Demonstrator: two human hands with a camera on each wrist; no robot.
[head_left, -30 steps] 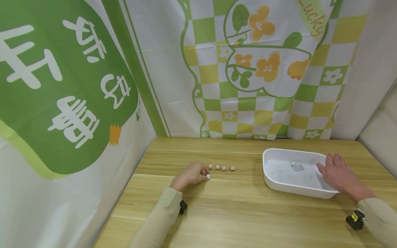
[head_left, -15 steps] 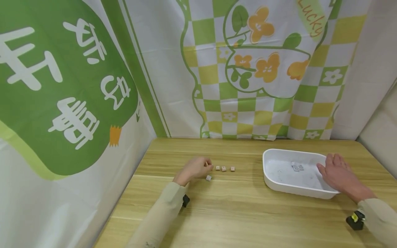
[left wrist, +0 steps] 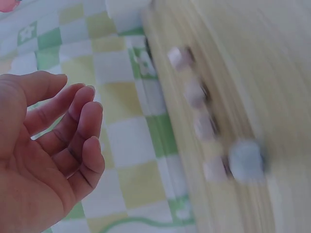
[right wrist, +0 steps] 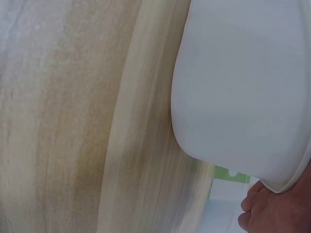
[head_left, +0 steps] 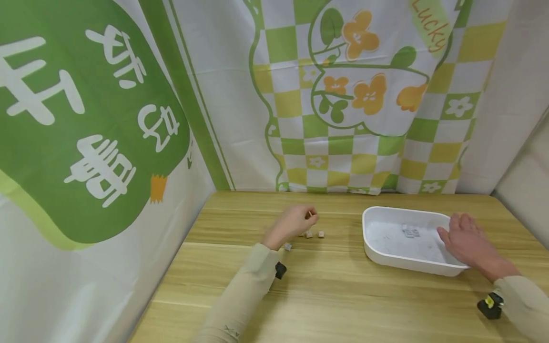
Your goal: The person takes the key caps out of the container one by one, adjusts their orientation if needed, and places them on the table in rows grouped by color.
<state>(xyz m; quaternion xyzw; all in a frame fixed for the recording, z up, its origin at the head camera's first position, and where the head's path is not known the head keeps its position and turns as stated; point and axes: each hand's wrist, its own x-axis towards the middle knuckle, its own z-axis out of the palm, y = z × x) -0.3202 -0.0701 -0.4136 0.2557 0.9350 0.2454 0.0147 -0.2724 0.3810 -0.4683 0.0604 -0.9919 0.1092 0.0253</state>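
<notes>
My left hand (head_left: 296,220) is raised over a row of small pale cubes (head_left: 321,234). Its fingers are loosely bent and nothing is between them in the left wrist view. Dark marks show on the cubes' tops; the hand partly covers the row's left end in the head view. A greyer cube (head_left: 288,247) lies just in front of the row, and shows blurred in the left wrist view. My right hand (head_left: 467,240) rests on the right end of a white tray (head_left: 411,264), thumb over the inside and fingers extended along the far corner.
Several small greyish pieces (head_left: 410,231) lie together on the tray's floor. The wooden table (head_left: 343,300) ends at a patterned cloth (head_left: 296,157) behind, and another printed cloth (head_left: 171,228) hangs on the left side. A black device (head_left: 490,305) sits at my right wrist.
My left hand has let go of the greyer cube, leaving it in front of the row, and moved right and away from me above the other cubes. The right hand stays on the tray.
</notes>
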